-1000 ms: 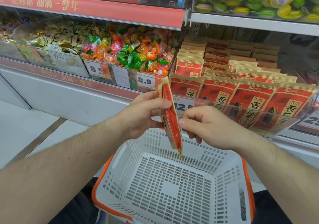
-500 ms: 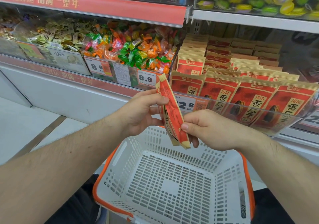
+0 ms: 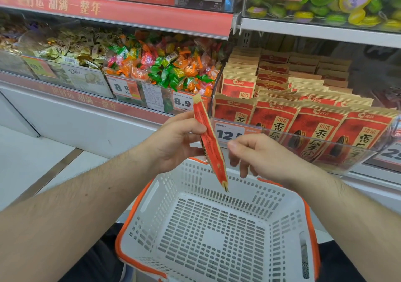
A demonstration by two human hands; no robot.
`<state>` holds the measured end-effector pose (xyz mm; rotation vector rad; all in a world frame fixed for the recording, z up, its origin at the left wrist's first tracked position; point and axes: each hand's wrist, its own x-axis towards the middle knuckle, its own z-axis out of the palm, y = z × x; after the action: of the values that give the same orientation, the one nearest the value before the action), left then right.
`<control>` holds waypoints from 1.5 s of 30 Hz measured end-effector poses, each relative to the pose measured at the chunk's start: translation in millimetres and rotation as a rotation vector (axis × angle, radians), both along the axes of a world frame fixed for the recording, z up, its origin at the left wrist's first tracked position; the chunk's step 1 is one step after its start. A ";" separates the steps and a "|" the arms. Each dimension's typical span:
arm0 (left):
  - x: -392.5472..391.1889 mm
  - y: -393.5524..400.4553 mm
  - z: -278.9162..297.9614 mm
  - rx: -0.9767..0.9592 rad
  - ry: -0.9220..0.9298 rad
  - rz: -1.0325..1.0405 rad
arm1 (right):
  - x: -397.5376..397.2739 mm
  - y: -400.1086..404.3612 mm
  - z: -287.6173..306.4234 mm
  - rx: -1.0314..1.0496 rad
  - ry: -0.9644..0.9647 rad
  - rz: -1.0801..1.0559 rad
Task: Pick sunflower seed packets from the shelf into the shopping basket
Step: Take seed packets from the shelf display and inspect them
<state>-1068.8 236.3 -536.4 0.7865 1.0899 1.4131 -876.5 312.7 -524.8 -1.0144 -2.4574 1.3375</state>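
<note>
Sunflower seed packet (image 3: 209,142): one red packet hangs edge-on above the far rim of the shopping basket (image 3: 219,227), upper end tilted left toward the shelf, lower end over the white mesh interior. Held this way, the packet should fall inside the basket on release.

Left hand (image 3: 175,142): thumb pressed on the packet's near face, fingers curled behind it. The pinch sits on the upper half, so most of the packet hangs below the grip and the tan top seal projects above it.

Right hand (image 3: 260,158): just right of the packet, fingers loosely curled. Whether a fingertip touches the packet cannot be determined; a gap appears between them, and the hand holds nothing. It probably steadies or has handed over.

Shelf stock (image 3: 303,116): further packets stand in upright rows behind a clear retaining lip (image 3: 325,149), far right of the hands, faces forward.

Basket contents: none visible.

Adjacent: mixed wrapped candy (image 3: 165,69) fills the bin to the far left.
</note>
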 end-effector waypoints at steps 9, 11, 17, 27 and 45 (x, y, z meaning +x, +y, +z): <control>2.1 -5.9 0.1 0.050 -0.053 -0.170 | -3.9 9.7 -21.0 -0.641 0.187 0.038; 1.9 -5.9 1.5 0.045 -0.031 -0.188 | -4.9 9.1 -22.7 -0.635 0.195 0.048; -1.1 -3.4 2.5 -0.040 0.165 -0.079 | -8.8 4.9 -22.2 -0.420 0.235 -0.121; 1.0 -2.7 -2.8 -0.112 0.291 -0.043 | -5.9 6.6 -14.4 -0.218 0.356 -0.269; -0.2 16.0 22.6 -0.041 0.374 0.016 | -3.2 0.9 -5.7 -0.267 0.430 -0.269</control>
<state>-1069.0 252.3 -513.7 1.0408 1.4074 1.2811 -879.7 313.6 -530.5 -0.9462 -1.8007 1.6150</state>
